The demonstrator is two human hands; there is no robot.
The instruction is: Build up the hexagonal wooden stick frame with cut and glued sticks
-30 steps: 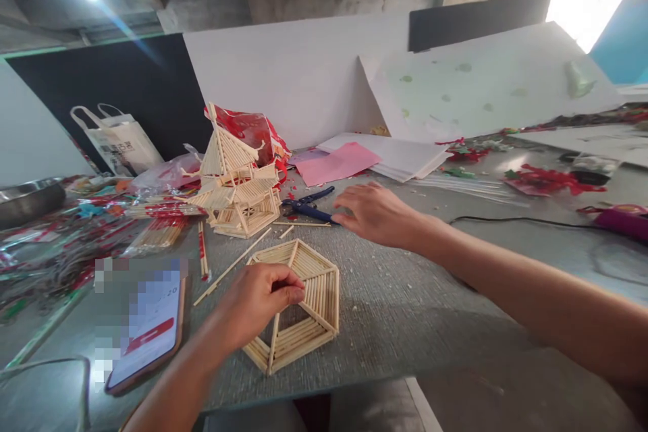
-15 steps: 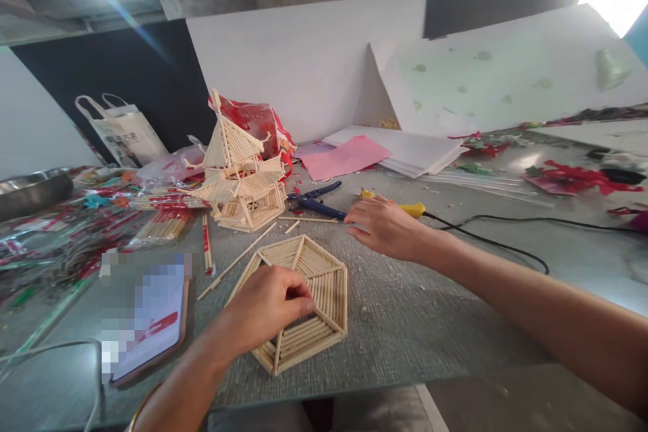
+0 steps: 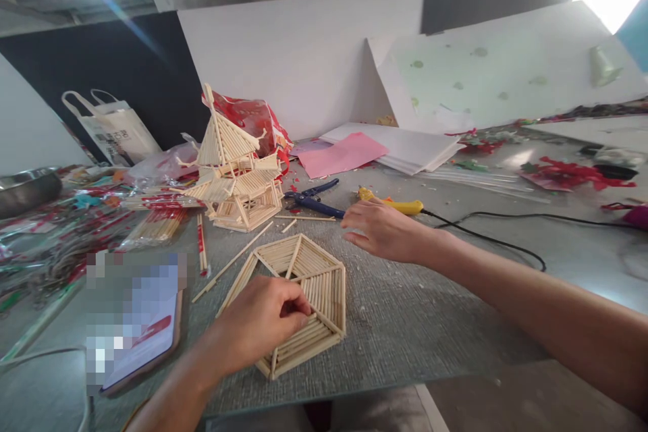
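Note:
My left hand (image 3: 266,314) is over a hexagonal panel of thin wooden sticks (image 3: 318,290), fingers curled and thumb pressed to them. Whatever those fingers may hold is hidden. Part of the panel's left side has an unfilled gap between the sticks. Farther right, my right hand (image 3: 377,229) hovers with its fingers stretched out, close to the handle end of the blue pliers (image 3: 314,201). Just behind it lies a yellow glue gun (image 3: 405,206) with a black cord. Whether the fingertips touch the pliers, I cannot tell.
A stick-built pagoda model (image 3: 243,182) stands behind the panel. Loose sticks (image 3: 233,262) lie beside it. A phone (image 3: 144,334) is at left, near plastic-wrapped sticks (image 3: 154,226). Pink paper (image 3: 344,154) and white boards (image 3: 430,148) lie toward the back.
The view has shifted slightly. My left hand has lowered a little over the panel with its fingers still curled. My right hand stays near the pliers.

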